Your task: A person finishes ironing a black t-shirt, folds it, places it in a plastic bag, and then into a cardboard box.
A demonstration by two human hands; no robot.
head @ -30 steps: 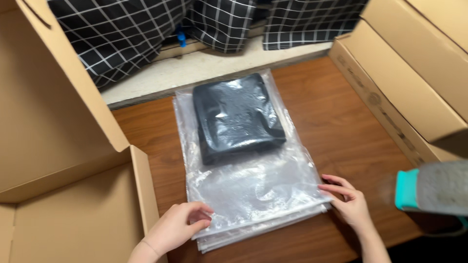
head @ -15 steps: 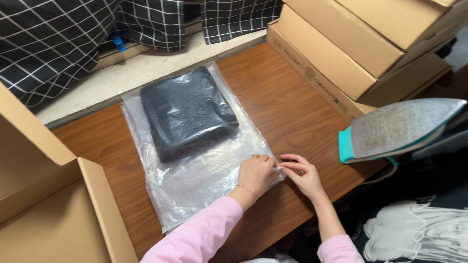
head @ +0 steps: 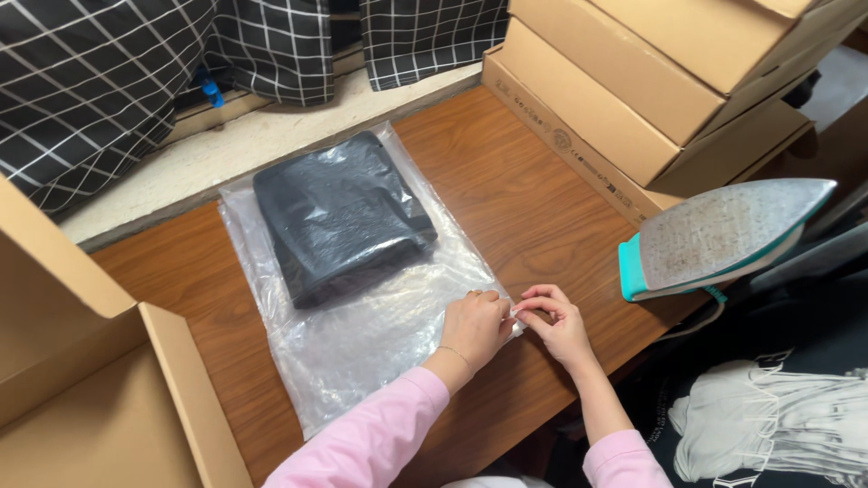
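Observation:
A clear plastic bag [head: 362, 334] lies flat on the brown wooden table [head: 506, 190]. Inside its far half sits a folded black garment [head: 339, 212]. My left hand [head: 475, 327] rests on the bag's near right corner, fingers pinching its edge. My right hand [head: 556, 325] meets it there, its fingertips pinching the same corner of the bag. Both wrists come out of pink sleeves.
An open cardboard box [head: 99, 398] stands at the left. Stacked cardboard boxes [head: 651, 81] line the right back. An iron [head: 723, 237] with a teal heel stands on end at the table's right edge. Black checked fabric [head: 117, 72] hangs behind; a printed dark garment [head: 778, 416] lies bottom right.
My left hand has slid from the bag's near left side across to its right corner, joining the right hand. The view has swung right, bringing the iron in.

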